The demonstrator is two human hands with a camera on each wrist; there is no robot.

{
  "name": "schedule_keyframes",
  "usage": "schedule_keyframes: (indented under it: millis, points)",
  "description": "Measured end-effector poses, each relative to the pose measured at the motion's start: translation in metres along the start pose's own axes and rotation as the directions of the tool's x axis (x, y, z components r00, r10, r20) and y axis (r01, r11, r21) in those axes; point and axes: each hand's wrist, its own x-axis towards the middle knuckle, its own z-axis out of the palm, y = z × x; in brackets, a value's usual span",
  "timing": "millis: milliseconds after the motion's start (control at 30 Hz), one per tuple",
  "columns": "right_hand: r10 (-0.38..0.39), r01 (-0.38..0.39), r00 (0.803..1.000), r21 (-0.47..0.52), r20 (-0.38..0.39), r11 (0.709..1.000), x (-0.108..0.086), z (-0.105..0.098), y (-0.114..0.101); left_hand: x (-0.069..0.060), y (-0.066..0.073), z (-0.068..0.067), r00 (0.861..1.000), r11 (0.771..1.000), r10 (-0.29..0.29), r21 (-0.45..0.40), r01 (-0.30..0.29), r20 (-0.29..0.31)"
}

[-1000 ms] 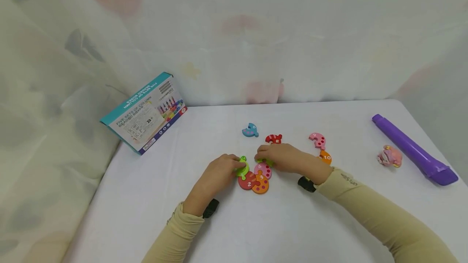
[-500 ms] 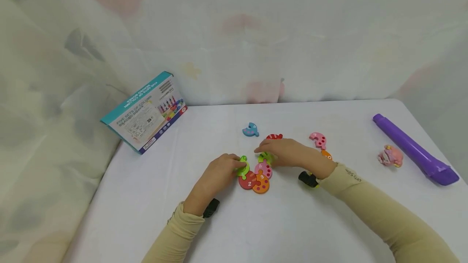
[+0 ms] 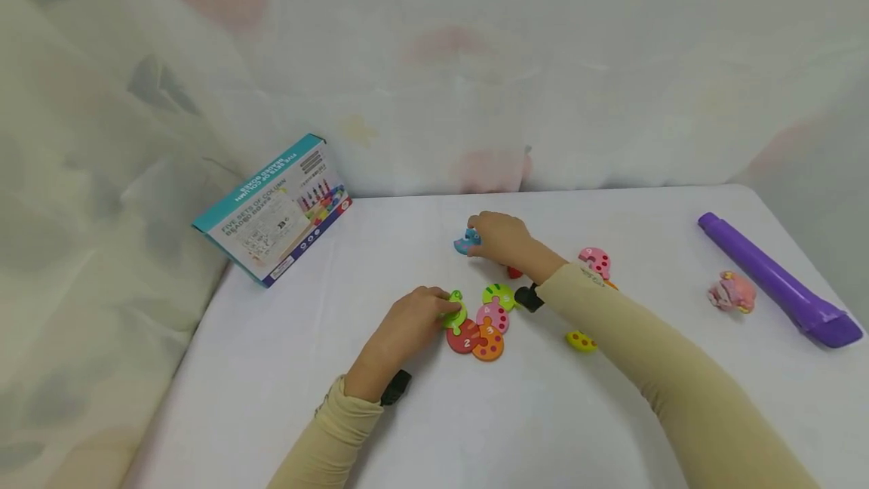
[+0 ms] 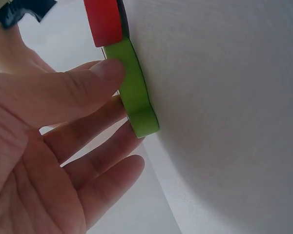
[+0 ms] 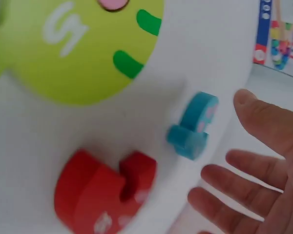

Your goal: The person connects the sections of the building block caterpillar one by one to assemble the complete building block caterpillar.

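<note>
Away from the striped green piece marked 5 [image 3: 498,296] and up the desk [image 3: 258,413], over to the blue piece [image 3: 465,244] with the right hand [image 3: 504,238]! Staying put with the left hand [image 3: 409,327], just as half a second ago. Showing more of the dotted yellow piece [image 3: 581,342] now, beside the right sleeve [image 3: 665,376].

Spread on the right, with thumb and fingers apart, at the end of the blue piece; looking close to contact from the head view, but with a gap visible from the right wrist. Pinching on the left, with thumb and fingers on the light green piece [image 4: 136,92]. Running on from there in a flat curve, through the red piece marked 2 [image 3: 463,337], the orange piece marked 3 [image 3: 488,344] and the pink piece marked 4 [image 3: 494,318], up to the striped 5.

Close to the right hand, nearly hiding another red piece [image 5: 85,190] from the head view. Covering most of another orange piece [image 3: 612,284] with that sleeve, next to a dotted pink piece [image 3: 597,259]. Further right, spotting a pink figure [image 3: 733,293] near a long purple tube [image 3: 774,278]. And back left, seeing a printed box [image 3: 271,221], tilted.
</note>
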Motion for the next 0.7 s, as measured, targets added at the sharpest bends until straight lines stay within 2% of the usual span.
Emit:
schedule_keyframes:
  millis: [200,467,567,700]
  points:
    - [0.094,-0.092,0.994,-0.038,0.048,0.995,0.022,0.009,-0.002,-0.001,0.001,-0.001,1.000,1.000,-0.005,-0.013,0.005,0.002]
    - [0.143,-0.134,0.987,-0.119,0.069,0.984,0.028,0.013,-0.012,-0.001,0.001,-0.001,1.000,1.000,0.015,-0.009,-0.015,-0.011]
    - [0.120,-0.112,0.990,-0.102,0.071,0.988,0.023,0.011,-0.013,-0.001,0.002,-0.002,1.000,1.000,0.010,-0.016,-0.010,-0.005]
    - [0.028,-0.026,0.999,-0.052,0.044,0.998,0.004,0.000,-0.009,-0.001,0.002,-0.003,1.000,1.000,0.011,-0.004,-0.011,-0.011]
